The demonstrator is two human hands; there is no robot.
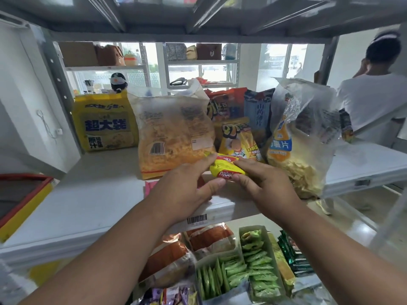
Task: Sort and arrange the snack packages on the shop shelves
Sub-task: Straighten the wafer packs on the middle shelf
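Shelf and packaging: materials and finish

White shelf board (92, 194): smooth, matt, on grey metal uprights. On it, a clear bag of crisps (301, 137) in crinkled glossy plastic film; left of it, a small yellow wafer packet (224, 167), shiny foil-like wrap; beneath the board, green packets (253, 269) in a paper-like carton.

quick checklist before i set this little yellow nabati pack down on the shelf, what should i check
1. Grip: left hand and right hand both pinch the yellow Nabati pack: ok.
2. Free spot on the white shelf: bare board to the left of the hands: ok.
3. Big clear bag of orange snacks stands upright just behind the pack; it could tip if bumped: ok for now.
4. Clear bag of chips on the right leans and overhangs the shelf's front edge: not ok.
5. Matching Nabati packs to group it with: cannot tell.
6. Pink item half hidden under the left hand, what it is: cannot tell.
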